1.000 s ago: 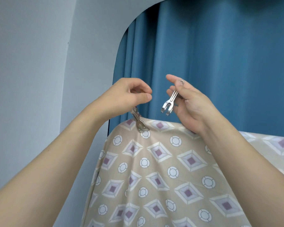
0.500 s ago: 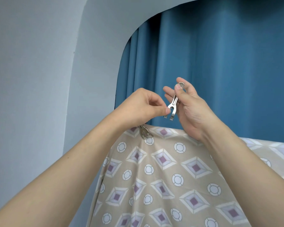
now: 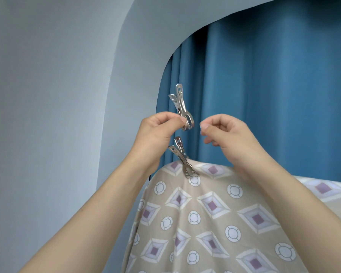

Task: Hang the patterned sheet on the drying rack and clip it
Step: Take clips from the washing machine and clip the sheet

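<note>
A beige sheet (image 3: 215, 219) with purple diamonds and white circles hangs over a rack that the cloth hides. One metal clip (image 3: 182, 158) grips the sheet's top edge near its left corner. My left hand (image 3: 156, 133) pinches a second metal clip (image 3: 182, 107) by its jaw end, handles pointing up, just above the fixed clip. My right hand (image 3: 224, 133) hovers beside it to the right, fingers curled, holding nothing.
A blue curtain (image 3: 264, 95) hangs right behind the sheet. A pale grey wall (image 3: 47, 95) fills the left side. The sheet's top edge runs on to the right (image 3: 323, 186).
The loose clip passed from my right hand to my left hand and now points handles up. My left hand left the fixed clip. My right hand curled, free of the clip.
</note>
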`<state>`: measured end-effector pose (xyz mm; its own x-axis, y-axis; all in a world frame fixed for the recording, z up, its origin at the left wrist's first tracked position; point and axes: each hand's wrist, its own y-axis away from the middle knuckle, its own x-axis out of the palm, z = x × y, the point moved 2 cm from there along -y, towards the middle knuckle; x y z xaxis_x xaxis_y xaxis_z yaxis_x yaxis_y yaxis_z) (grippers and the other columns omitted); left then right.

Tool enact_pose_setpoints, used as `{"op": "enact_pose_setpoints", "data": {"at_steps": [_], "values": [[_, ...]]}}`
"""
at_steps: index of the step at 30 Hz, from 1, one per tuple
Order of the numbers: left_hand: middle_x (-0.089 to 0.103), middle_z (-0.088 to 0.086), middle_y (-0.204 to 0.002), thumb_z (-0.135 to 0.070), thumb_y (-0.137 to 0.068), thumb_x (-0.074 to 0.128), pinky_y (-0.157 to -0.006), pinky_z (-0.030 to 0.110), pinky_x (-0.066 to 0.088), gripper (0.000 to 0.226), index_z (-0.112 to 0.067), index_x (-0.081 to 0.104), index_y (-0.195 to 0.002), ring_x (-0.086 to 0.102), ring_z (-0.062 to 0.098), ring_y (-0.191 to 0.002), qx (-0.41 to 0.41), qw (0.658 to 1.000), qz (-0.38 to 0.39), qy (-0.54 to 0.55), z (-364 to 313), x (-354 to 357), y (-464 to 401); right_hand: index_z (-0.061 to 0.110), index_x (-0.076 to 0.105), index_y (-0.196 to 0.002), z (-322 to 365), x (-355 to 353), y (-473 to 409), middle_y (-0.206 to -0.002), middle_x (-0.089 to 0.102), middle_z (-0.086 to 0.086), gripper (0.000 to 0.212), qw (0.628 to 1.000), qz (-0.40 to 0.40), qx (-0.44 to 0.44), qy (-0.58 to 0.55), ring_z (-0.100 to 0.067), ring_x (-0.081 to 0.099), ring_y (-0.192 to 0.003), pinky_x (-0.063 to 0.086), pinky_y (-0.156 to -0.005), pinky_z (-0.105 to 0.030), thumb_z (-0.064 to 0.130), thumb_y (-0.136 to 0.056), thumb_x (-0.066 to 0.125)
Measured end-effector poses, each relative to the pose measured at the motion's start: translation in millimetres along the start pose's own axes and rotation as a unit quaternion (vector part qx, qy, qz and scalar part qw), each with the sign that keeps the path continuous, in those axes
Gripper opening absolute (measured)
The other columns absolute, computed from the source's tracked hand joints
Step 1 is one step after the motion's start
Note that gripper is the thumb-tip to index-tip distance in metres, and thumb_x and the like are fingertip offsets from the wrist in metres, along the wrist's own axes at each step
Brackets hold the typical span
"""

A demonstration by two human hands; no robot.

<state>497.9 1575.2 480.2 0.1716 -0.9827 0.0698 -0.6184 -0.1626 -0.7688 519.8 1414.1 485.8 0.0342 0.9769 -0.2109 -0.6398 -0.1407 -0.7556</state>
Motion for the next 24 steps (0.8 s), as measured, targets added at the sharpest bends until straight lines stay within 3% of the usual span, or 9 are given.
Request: {"op": "enact_pose_setpoints", "data": {"at_steps": [2, 8, 14, 17, 18, 21, 24], "values": [[0.068, -0.016, -0.066, -0.009, -0.088, 0.065, -0.060, -0.002, 0.037, 0.018, -0.017, 0.069, -0.073, 0.057, -0.012, -0.062, -0.001, 1.000, -0.005, 0.022, 3, 1, 2, 0.017, 0.067, -0.086, 2, 4, 1, -0.080, 0.064, -0.004, 0.006, 0.999, 0.008, -0.026, 0.023, -0.010, 0.056, -0.065, 0.042, -0.056, -0.012, 0.019, -0.091, 0.065], [0.068, -0.014, -0.067, -0.008, -0.087, 0.066, -0.063, 0.001, 0.039, 0.013, -0.013, 0.070, -0.077, 0.058, -0.011, -0.063, -0.001, 0.998, -0.003, 0.062, 6, 8, 5, 0.015, 0.062, -0.092, 6, 8, -1, -0.084, 0.068, -0.010, 0.007, 0.998, -0.012, -0.057, 0.032, -0.014, 0.062, -0.065, 0.042, -0.054, -0.012, 0.019, -0.090, 0.067], [0.071, -0.009, -0.074, -0.012, -0.087, 0.068, -0.069, 0.004, 0.043, 0.008, -0.013, 0.070, -0.080, 0.062, -0.006, -0.071, -0.019, 0.998, 0.006, 0.065, 6, 10, 8, 0.015, 0.065, -0.091, 6, 3, 2, -0.091, 0.071, 0.000, 0.009, 0.996, 0.031, -0.033, 0.077, -0.005, 0.064, -0.066, 0.044, -0.062, -0.027, 0.020, -0.095, 0.059], [0.073, -0.002, -0.085, -0.026, -0.088, 0.067, -0.065, 0.006, 0.044, 0.013, -0.015, 0.060, -0.090, 0.063, 0.002, -0.076, -0.036, 0.998, -0.002, 0.060, 4, 3, 5, 0.016, 0.063, -0.089, 5, 0, 3, -0.087, 0.069, 0.009, 0.009, 0.993, 0.040, -0.043, 0.099, -0.003, 0.063, -0.067, 0.043, -0.060, -0.024, 0.019, -0.096, 0.058], [0.075, -0.001, -0.088, -0.033, -0.089, 0.064, -0.066, 0.008, 0.045, 0.018, -0.017, 0.058, -0.094, 0.065, 0.002, -0.077, -0.044, 0.997, 0.011, 0.061, 2, -1, 2, 0.017, 0.063, -0.089, 5, -1, 4, -0.084, 0.067, 0.012, 0.009, 0.991, 0.045, -0.049, 0.112, -0.002, 0.062, -0.067, 0.042, -0.057, -0.022, 0.019, -0.096, 0.058], [0.076, -0.002, -0.097, -0.055, -0.084, 0.058, -0.088, 0.030, 0.039, 0.032, -0.027, 0.064, -0.097, 0.065, 0.008, -0.084, -0.058, 0.994, 0.086, 0.016, -2, -15, -3, 0.020, 0.063, -0.086, 7, -1, 8, -0.080, 0.065, 0.014, 0.011, 0.981, 0.069, -0.076, 0.163, -0.010, 0.062, -0.069, 0.041, -0.055, -0.019, 0.020, -0.096, 0.058], [0.076, 0.002, -0.102, -0.061, -0.073, 0.060, -0.092, 0.037, 0.036, 0.048, -0.023, 0.068, -0.102, 0.065, 0.012, -0.082, -0.041, 0.993, 0.107, 0.019, -3, -26, -3, 0.025, 0.063, -0.085, 11, 2, 14, -0.083, 0.066, -0.003, 0.012, 0.969, 0.085, -0.101, 0.209, -0.027, 0.059, -0.074, 0.044, -0.051, -0.015, 0.023, -0.095, 0.059]]}}
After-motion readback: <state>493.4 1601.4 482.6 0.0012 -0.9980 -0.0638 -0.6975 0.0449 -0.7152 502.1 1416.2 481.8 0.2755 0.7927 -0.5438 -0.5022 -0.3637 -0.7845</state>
